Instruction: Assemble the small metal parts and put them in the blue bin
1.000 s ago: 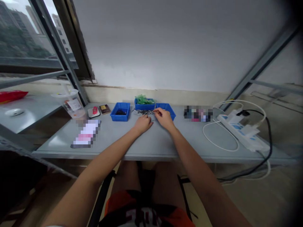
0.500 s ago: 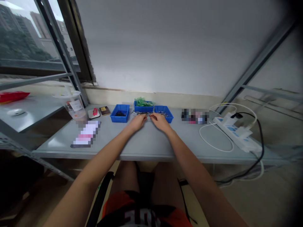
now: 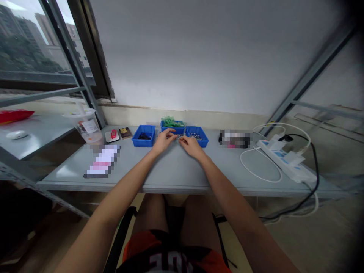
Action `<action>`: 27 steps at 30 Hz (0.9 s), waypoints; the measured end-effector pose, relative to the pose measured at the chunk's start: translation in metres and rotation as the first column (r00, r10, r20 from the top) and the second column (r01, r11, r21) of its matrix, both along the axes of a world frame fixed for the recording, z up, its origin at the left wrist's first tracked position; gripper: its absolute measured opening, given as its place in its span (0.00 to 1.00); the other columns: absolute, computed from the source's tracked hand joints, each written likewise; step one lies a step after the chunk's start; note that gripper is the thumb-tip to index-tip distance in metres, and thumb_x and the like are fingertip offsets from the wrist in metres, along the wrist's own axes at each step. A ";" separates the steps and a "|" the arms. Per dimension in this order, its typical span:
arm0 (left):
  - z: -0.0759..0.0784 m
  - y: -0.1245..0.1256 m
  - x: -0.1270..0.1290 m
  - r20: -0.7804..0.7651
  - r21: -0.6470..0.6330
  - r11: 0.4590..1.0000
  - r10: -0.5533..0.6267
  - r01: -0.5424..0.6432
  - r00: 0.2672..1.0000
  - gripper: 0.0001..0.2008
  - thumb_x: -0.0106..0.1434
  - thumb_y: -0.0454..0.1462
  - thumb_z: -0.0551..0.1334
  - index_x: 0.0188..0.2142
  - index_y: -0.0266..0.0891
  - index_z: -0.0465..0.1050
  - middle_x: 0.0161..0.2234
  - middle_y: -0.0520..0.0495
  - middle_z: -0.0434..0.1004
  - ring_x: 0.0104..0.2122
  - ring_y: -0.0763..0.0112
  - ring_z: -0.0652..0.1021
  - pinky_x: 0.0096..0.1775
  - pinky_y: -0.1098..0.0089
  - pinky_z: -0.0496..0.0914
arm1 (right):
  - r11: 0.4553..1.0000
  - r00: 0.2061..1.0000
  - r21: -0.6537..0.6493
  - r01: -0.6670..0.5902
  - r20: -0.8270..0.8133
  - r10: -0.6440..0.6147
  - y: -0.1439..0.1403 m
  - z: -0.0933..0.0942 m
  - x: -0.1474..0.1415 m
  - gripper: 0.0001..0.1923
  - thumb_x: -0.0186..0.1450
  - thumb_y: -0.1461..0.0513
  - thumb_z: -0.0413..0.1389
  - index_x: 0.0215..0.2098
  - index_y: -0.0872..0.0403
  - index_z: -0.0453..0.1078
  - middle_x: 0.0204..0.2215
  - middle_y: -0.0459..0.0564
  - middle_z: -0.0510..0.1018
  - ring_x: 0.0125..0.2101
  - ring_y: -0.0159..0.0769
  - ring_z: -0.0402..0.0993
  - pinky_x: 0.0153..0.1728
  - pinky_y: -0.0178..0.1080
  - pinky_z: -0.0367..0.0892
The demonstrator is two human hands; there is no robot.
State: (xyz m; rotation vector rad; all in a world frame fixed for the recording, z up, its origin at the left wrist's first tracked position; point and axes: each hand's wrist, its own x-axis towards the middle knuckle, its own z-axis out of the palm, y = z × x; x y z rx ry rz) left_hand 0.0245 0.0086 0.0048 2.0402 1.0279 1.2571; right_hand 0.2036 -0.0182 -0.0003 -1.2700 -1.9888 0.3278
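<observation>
Grey table (image 3: 176,170), left hand (image 3: 162,140) and right hand (image 3: 191,145) meeting over small metal parts (image 3: 180,137) — grip unclear, parts too tiny.

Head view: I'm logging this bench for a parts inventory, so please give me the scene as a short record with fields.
Left hand: left hand, fingers over small metal parts, grip unclear
Right hand: right hand, fingertips at the same parts
Bins: left blue bin with dark bits; middle blue bin with green pieces; right blue bin with metal bits
Surface: grey table
Right side: white power strip, black cable
Left side: plastic cup
</observation>
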 end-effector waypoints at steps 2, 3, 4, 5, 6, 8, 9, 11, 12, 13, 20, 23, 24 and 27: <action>0.000 -0.001 0.002 0.026 -0.080 0.996 -0.032 0.034 0.999 0.13 0.63 0.37 0.62 0.46 0.34 0.73 0.34 0.45 0.81 0.34 0.70 0.78 0.38 0.71 0.70 | 0.999 0.998 0.015 0.036 -0.059 -0.035 -0.001 0.001 0.000 0.10 0.66 0.59 0.52 0.36 0.55 0.73 0.29 0.49 0.79 0.28 0.33 0.71 0.33 0.35 0.62; 0.000 -0.002 0.003 0.015 -0.103 0.993 -0.055 0.056 0.998 0.12 0.63 0.38 0.62 0.44 0.34 0.74 0.35 0.45 0.81 0.34 0.70 0.78 0.38 0.72 0.70 | 0.999 0.996 0.020 0.049 -0.080 -0.047 -0.001 0.001 -0.001 0.10 0.66 0.59 0.52 0.36 0.54 0.73 0.29 0.49 0.79 0.28 0.33 0.71 0.33 0.35 0.62; 0.000 -0.003 0.003 -0.005 -0.112 0.991 -0.078 0.077 0.997 0.11 0.63 0.38 0.61 0.41 0.34 0.75 0.35 0.44 0.81 0.34 0.70 0.78 0.37 0.72 0.70 | 0.998 0.995 0.019 0.053 -0.090 -0.051 -0.001 0.001 -0.001 0.09 0.65 0.59 0.52 0.36 0.54 0.73 0.29 0.49 0.78 0.28 0.33 0.71 0.33 0.35 0.62; 0.000 -0.004 0.004 -0.030 -0.113 0.989 -0.101 0.097 0.994 0.10 0.63 0.39 0.61 0.39 0.34 0.76 0.35 0.45 0.81 0.34 0.70 0.78 0.37 0.72 0.70 | 0.999 0.995 0.014 0.049 -0.092 -0.048 -0.001 0.001 -0.001 0.09 0.65 0.59 0.52 0.35 0.54 0.73 0.28 0.48 0.78 0.27 0.33 0.70 0.33 0.34 0.62; 0.000 -0.005 0.004 -0.053 -0.108 0.988 -0.117 0.111 0.992 0.10 0.63 0.39 0.61 0.38 0.34 0.76 0.35 0.45 0.81 0.33 0.70 0.77 0.37 0.72 0.69 | 0.999 0.995 0.007 0.038 -0.088 -0.038 -0.001 0.000 -0.002 0.09 0.65 0.59 0.52 0.35 0.54 0.73 0.27 0.48 0.78 0.27 0.33 0.70 0.33 0.34 0.62; -0.001 -0.006 0.003 -0.083 -0.092 0.989 -0.125 0.118 0.989 0.10 0.63 0.39 0.60 0.37 0.34 0.77 0.34 0.46 0.81 0.33 0.71 0.76 0.36 0.73 0.69 | 1.000 0.997 -0.003 0.016 -0.072 -0.017 -0.001 -0.001 -0.002 0.08 0.64 0.60 0.53 0.34 0.54 0.73 0.25 0.46 0.77 0.26 0.32 0.69 0.32 0.34 0.61; -0.001 -0.006 0.003 -0.093 -0.086 0.990 -0.123 0.115 0.988 0.10 0.63 0.38 0.60 0.37 0.33 0.77 0.34 0.46 0.80 0.32 0.71 0.76 0.36 0.73 0.68 | 1.000 0.998 -0.004 0.011 -0.065 -0.011 -0.001 -0.001 -0.003 0.08 0.64 0.60 0.53 0.34 0.54 0.73 0.24 0.46 0.76 0.25 0.32 0.69 0.32 0.34 0.61; -0.001 -0.006 0.003 -0.112 -0.078 0.990 -0.123 0.115 0.986 0.10 0.63 0.38 0.60 0.36 0.33 0.77 0.34 0.46 0.80 0.31 0.72 0.76 0.36 0.73 0.68 | 1.000 0.998 -0.006 0.010 -0.055 -0.010 -0.001 -0.002 -0.003 0.08 0.63 0.59 0.53 0.33 0.54 0.73 0.23 0.46 0.76 0.25 0.32 0.68 0.31 0.34 0.60; -0.001 -0.006 0.003 -0.120 -0.076 0.990 -0.127 0.118 0.985 0.10 0.63 0.38 0.60 0.36 0.33 0.77 0.33 0.46 0.80 0.31 0.72 0.75 0.36 0.73 0.68 | 1.000 0.999 -0.009 0.010 -0.050 -0.011 -0.001 -0.001 -0.003 0.08 0.63 0.59 0.54 0.33 0.54 0.72 0.23 0.45 0.76 0.25 0.32 0.67 0.31 0.33 0.60; -0.001 -0.006 0.002 -0.127 -0.074 0.990 -0.131 0.123 0.983 0.10 0.63 0.38 0.60 0.36 0.33 0.78 0.33 0.46 0.80 0.31 0.72 0.75 0.36 0.73 0.67 | 1.000 0.999 -0.014 0.010 -0.045 -0.010 -0.001 -0.001 -0.003 0.08 0.63 0.59 0.54 0.32 0.54 0.72 0.23 0.45 0.75 0.25 0.32 0.67 0.30 0.33 0.59; 0.002 -0.007 0.001 -0.186 -0.034 0.993 -0.119 0.115 0.975 0.10 0.62 0.38 0.60 0.34 0.34 0.78 0.32 0.47 0.80 0.33 0.70 0.75 0.38 0.72 0.67 | 0.999 1.000 -0.053 -0.013 -0.024 0.011 -0.001 -0.003 -0.005 0.07 0.62 0.60 0.56 0.31 0.55 0.73 0.22 0.44 0.74 0.25 0.31 0.67 0.30 0.33 0.59; 0.004 -0.007 -0.001 -0.201 -0.036 0.995 -0.095 0.090 0.975 0.11 0.63 0.39 0.59 0.34 0.35 0.78 0.33 0.47 0.80 0.34 0.69 0.75 0.39 0.72 0.67 | 0.998 0.998 -0.058 -0.022 -0.062 0.018 -0.002 -0.002 -0.003 0.09 0.62 0.58 0.56 0.35 0.54 0.74 0.24 0.44 0.76 0.25 0.31 0.68 0.31 0.33 0.60; 0.004 -0.006 -0.002 -0.206 -0.037 0.996 -0.084 0.078 0.975 0.11 0.62 0.39 0.59 0.34 0.35 0.77 0.33 0.46 0.80 0.33 0.69 0.75 0.39 0.71 0.67 | 0.999 0.997 -0.053 -0.010 -0.075 0.006 -0.002 -0.001 -0.002 0.10 0.63 0.57 0.55 0.36 0.54 0.74 0.24 0.45 0.76 0.25 0.32 0.68 0.31 0.34 0.61; 0.003 -0.005 -0.004 -0.228 -0.025 0.998 -0.060 0.055 0.972 0.09 0.61 0.38 0.59 0.34 0.35 0.77 0.33 0.46 0.80 0.32 0.70 0.75 0.38 0.71 0.68 | 0.999 0.995 -0.026 0.034 -0.094 -0.036 0.000 0.001 0.003 0.12 0.65 0.55 0.54 0.38 0.54 0.74 0.23 0.45 0.76 0.26 0.33 0.70 0.33 0.35 0.62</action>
